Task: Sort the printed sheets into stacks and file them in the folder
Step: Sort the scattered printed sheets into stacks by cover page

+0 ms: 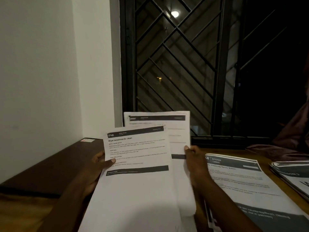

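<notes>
Wooden table (21, 208) beneath barred window (175, 64): left hand (98, 166) and right hand (195, 163) pinch printed sheets (138, 190).

held sheet (136, 153) "2748 Wipe baseboards clean", table sheet (234, 166) "KITCHEN"

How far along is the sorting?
Done: two stacks lie at right, the kitchen stack and a far stack. In hand: left hand and right hand grip more sheets. Left: sorting those, then filing; the dark folder, if that's it, lies closed.
</notes>
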The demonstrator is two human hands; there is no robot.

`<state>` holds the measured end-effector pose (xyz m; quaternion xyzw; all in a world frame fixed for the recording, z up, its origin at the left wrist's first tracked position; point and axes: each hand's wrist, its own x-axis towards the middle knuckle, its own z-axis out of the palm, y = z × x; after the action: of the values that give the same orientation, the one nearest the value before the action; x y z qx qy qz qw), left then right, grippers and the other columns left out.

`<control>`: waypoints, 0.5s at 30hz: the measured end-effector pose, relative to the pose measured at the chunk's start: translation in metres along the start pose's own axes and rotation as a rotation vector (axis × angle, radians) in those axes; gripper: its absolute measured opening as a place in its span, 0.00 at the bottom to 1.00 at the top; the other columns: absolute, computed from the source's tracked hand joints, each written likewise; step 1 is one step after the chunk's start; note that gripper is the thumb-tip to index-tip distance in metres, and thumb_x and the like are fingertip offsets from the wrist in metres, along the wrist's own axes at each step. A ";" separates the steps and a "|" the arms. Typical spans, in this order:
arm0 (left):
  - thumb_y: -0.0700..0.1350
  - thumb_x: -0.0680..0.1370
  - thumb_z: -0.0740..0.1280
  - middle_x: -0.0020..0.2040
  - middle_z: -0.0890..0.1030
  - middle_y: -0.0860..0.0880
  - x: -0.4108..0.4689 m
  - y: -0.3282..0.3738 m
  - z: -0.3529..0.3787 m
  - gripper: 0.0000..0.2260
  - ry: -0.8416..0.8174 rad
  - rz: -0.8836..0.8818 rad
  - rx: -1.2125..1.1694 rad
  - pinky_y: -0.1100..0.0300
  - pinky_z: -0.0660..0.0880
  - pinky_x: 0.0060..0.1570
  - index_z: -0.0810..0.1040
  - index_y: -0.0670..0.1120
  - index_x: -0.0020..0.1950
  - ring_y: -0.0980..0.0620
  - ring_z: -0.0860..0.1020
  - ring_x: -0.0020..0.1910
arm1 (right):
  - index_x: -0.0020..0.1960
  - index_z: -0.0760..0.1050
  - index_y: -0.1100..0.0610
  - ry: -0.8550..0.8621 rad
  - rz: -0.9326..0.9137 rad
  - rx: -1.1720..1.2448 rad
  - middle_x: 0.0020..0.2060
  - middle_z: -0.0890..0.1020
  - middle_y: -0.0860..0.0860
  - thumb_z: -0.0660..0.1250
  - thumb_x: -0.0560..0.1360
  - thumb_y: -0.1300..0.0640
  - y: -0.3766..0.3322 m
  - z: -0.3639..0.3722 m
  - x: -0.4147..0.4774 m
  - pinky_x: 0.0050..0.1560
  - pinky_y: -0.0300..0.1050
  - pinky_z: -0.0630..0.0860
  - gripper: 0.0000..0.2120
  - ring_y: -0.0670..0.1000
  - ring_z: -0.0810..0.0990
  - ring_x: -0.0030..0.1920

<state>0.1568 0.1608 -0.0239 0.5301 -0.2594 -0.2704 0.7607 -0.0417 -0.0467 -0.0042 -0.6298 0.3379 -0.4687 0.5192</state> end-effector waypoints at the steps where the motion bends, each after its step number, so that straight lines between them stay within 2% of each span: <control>1: 0.30 0.76 0.63 0.56 0.82 0.38 0.001 0.000 -0.003 0.15 0.024 0.026 0.001 0.48 0.82 0.42 0.75 0.39 0.61 0.39 0.84 0.47 | 0.46 0.72 0.60 0.078 -0.017 -0.071 0.44 0.79 0.57 0.59 0.80 0.56 0.000 -0.008 0.004 0.45 0.48 0.74 0.09 0.56 0.76 0.45; 3: 0.30 0.76 0.63 0.56 0.82 0.38 0.002 0.001 -0.012 0.15 0.095 0.077 -0.021 0.53 0.82 0.39 0.75 0.37 0.62 0.42 0.84 0.47 | 0.45 0.70 0.60 0.194 -0.044 -0.153 0.43 0.75 0.56 0.58 0.81 0.58 0.001 -0.029 0.012 0.37 0.42 0.65 0.08 0.53 0.71 0.42; 5: 0.32 0.77 0.63 0.58 0.81 0.38 0.003 0.004 -0.023 0.15 0.164 0.114 -0.051 0.53 0.82 0.42 0.75 0.37 0.63 0.42 0.83 0.50 | 0.46 0.71 0.61 0.242 -0.043 -0.211 0.43 0.74 0.56 0.58 0.81 0.60 0.003 -0.049 0.020 0.38 0.41 0.62 0.07 0.51 0.69 0.41; 7: 0.35 0.79 0.62 0.59 0.81 0.40 0.002 0.010 -0.031 0.13 0.216 0.139 -0.088 0.49 0.80 0.48 0.76 0.40 0.63 0.42 0.82 0.52 | 0.49 0.73 0.63 0.271 -0.067 -0.318 0.43 0.73 0.55 0.58 0.81 0.61 0.006 -0.061 0.025 0.43 0.41 0.62 0.07 0.51 0.69 0.44; 9: 0.38 0.80 0.61 0.59 0.81 0.43 0.003 0.013 -0.041 0.12 0.261 0.166 -0.130 0.46 0.79 0.49 0.77 0.43 0.62 0.45 0.82 0.49 | 0.51 0.73 0.65 0.289 -0.095 -0.346 0.43 0.72 0.55 0.58 0.80 0.62 0.007 -0.067 0.026 0.46 0.41 0.63 0.07 0.52 0.70 0.46; 13: 0.41 0.81 0.59 0.60 0.81 0.48 0.001 0.011 -0.053 0.14 0.240 0.164 -0.204 0.54 0.80 0.46 0.76 0.48 0.65 0.52 0.84 0.48 | 0.51 0.72 0.62 0.222 -0.104 -0.310 0.49 0.78 0.58 0.59 0.80 0.64 0.013 -0.059 0.019 0.45 0.44 0.70 0.05 0.54 0.76 0.49; 15: 0.43 0.81 0.61 0.60 0.82 0.49 -0.002 0.011 -0.052 0.14 0.232 0.143 -0.220 0.50 0.79 0.52 0.76 0.50 0.65 0.52 0.83 0.53 | 0.50 0.72 0.59 0.135 -0.116 -0.320 0.50 0.79 0.57 0.59 0.79 0.64 0.017 -0.050 0.014 0.43 0.43 0.73 0.04 0.52 0.76 0.45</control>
<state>0.1918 0.2002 -0.0292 0.4512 -0.1758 -0.1794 0.8563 -0.0826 -0.0804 -0.0167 -0.6899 0.4054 -0.4794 0.3604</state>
